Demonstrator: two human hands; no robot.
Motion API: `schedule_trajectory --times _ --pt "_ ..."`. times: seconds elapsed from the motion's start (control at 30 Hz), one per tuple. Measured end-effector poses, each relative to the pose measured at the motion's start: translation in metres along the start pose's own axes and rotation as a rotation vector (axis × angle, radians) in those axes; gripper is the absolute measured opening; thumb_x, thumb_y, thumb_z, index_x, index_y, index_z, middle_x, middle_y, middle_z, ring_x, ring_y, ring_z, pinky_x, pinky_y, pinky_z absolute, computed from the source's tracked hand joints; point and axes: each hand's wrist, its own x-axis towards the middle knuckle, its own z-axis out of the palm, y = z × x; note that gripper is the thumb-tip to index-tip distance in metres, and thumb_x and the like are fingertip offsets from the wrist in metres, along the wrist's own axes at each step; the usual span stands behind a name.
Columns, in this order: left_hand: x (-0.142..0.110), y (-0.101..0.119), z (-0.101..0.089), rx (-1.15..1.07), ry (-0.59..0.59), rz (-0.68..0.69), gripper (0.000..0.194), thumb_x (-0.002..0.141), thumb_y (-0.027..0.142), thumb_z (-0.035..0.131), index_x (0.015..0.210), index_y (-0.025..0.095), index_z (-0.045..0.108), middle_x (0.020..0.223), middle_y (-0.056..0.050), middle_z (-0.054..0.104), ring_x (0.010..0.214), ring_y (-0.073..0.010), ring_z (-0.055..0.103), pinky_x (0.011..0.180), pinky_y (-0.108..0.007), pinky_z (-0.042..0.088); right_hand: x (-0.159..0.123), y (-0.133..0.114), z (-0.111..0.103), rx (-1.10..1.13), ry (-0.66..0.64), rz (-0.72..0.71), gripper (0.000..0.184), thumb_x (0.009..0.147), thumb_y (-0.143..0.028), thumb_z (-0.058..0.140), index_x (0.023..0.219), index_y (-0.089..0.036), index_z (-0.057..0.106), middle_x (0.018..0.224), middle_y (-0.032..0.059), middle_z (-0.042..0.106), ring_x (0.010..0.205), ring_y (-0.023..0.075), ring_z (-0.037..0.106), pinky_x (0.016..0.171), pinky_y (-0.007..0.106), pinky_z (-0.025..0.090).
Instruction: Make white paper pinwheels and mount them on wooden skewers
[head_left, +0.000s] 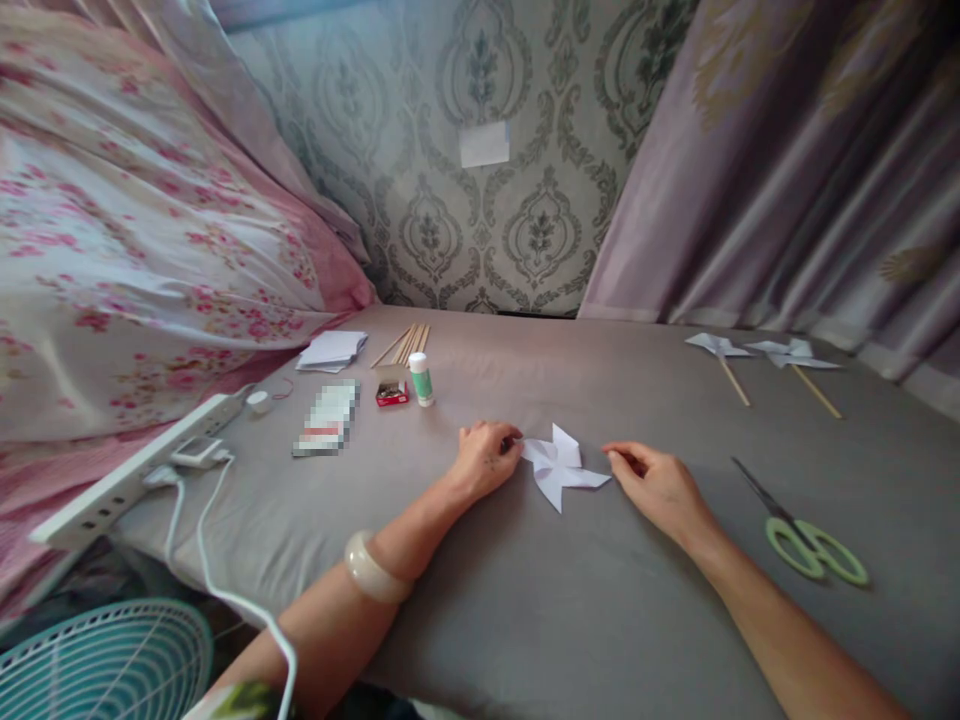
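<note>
A white paper pinwheel (556, 466) with folded blades lies on the grey cloth in front of me. My left hand (489, 458) is curled at its left side, with the fingertips closed on the edge of the left blade. Just off the right blade, my right hand (658, 488) has its thumb and forefinger brought together in a pinch. Whether something small sits in that pinch, I cannot make out. No stick shows on this pinwheel.
Scissors (802, 540) lie right; two pinwheels on sticks (724, 355) lie behind them. At back left are a glue stick (421, 380), a small red box (391, 393), wooden sticks (409, 345), paper sheets (332, 350) and a power strip (135, 470) with cables. A fan (112, 660) stands below.
</note>
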Motion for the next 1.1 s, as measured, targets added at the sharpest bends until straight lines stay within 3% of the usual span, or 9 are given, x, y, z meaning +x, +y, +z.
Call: schedule_trajectory --times 0.13,0.2,0.33,0.47,0.67,0.73,0.83,1.0,1.1 --pt "-0.004 0.007 -0.004 0.003 -0.039 0.096 0.036 0.089 0.039 0.045 0.075 0.018 0.071 0.067 -0.004 0.068 0.070 -0.0164 0.058 0.075 -0.032 0.037 0.002 0.006 -0.003 0.019 0.088 0.067 0.039 0.072 -0.045 0.048 0.086 -0.017 0.071 0.078 0.0091 0.073 0.067 0.0214 0.065 0.065 0.031 0.048" --pt "-0.003 0.008 -0.007 0.016 0.031 0.185 0.050 0.091 0.045 0.041 0.058 0.016 0.065 0.055 -0.003 0.062 0.061 -0.0144 0.055 0.072 -0.031 0.035 0.003 0.011 -0.005 0.028 0.138 0.108 0.040 0.072 -0.045 0.048 0.088 -0.016 0.070 0.077 0.0094 0.072 0.068 0.0217 0.065 0.065 0.031 0.048" --pt "0.003 -0.005 -0.024 -0.009 0.437 0.218 0.051 0.091 0.043 0.042 0.052 0.018 0.062 0.050 -0.002 0.058 0.058 -0.0132 0.054 0.073 -0.030 0.036 0.005 0.020 -0.007 0.048 0.217 0.157 0.042 0.072 -0.046 0.048 0.092 -0.015 0.070 0.078 0.0103 0.072 0.067 0.0218 0.065 0.063 0.031 0.048" --pt "0.011 -0.034 -0.055 -0.125 0.875 -0.002 0.046 0.087 0.042 0.047 0.052 0.018 0.063 0.049 -0.001 0.057 0.055 -0.0131 0.054 0.064 -0.027 0.038 0.006 0.026 -0.005 0.056 0.230 0.195 0.044 0.070 -0.047 0.048 0.091 -0.015 0.070 0.079 0.0117 0.071 0.066 0.0227 0.064 0.061 0.032 0.047" --pt "0.019 -0.100 -0.095 -0.303 1.228 -0.304 0.036 0.084 0.040 0.045 0.066 0.015 0.064 0.056 0.000 0.060 0.057 -0.0131 0.055 0.062 -0.025 0.042 0.006 0.028 -0.002 0.018 0.205 0.204 0.041 0.070 -0.045 0.048 0.089 -0.016 0.070 0.077 0.0109 0.072 0.069 0.0239 0.066 0.065 0.033 0.049" --pt "0.022 -0.120 -0.100 -0.313 1.252 -0.358 0.027 0.079 0.035 0.050 0.071 0.014 0.065 0.064 -0.003 0.064 0.062 -0.0143 0.058 0.065 -0.025 0.044 0.006 0.029 -0.001 0.000 0.215 0.188 0.038 0.070 -0.044 0.048 0.087 -0.017 0.070 0.076 0.0103 0.072 0.071 0.0241 0.067 0.068 0.033 0.050" --pt "0.028 -0.140 -0.101 -0.312 1.187 -0.401 0.024 0.074 0.029 0.052 0.080 0.012 0.067 0.074 -0.007 0.068 0.068 -0.0160 0.060 0.069 -0.026 0.046 0.006 0.028 -0.001 -0.012 0.210 0.178 0.037 0.071 -0.043 0.048 0.086 -0.017 0.070 0.074 0.0095 0.072 0.070 0.0236 0.067 0.068 0.033 0.050" --pt "0.038 -0.145 -0.102 -0.166 0.906 -0.476 0.029 0.073 0.028 0.050 0.086 0.012 0.070 0.080 -0.009 0.071 0.076 -0.0205 0.064 0.074 -0.029 0.047 0.006 0.026 -0.003 -0.047 0.208 0.192 0.038 0.070 -0.043 0.047 0.085 -0.018 0.070 0.073 0.0090 0.072 0.069 0.0234 0.067 0.067 0.033 0.049" --pt "0.036 -0.143 -0.104 -0.101 0.827 -0.481 0.028 0.070 0.032 0.053 0.082 0.015 0.072 0.078 -0.009 0.072 0.078 -0.0231 0.064 0.077 -0.031 0.047 0.005 0.024 -0.003 -0.084 0.212 0.187 0.037 0.069 -0.043 0.048 0.083 -0.018 0.071 0.069 0.0079 0.071 0.065 0.0224 0.065 0.062 0.031 0.048"
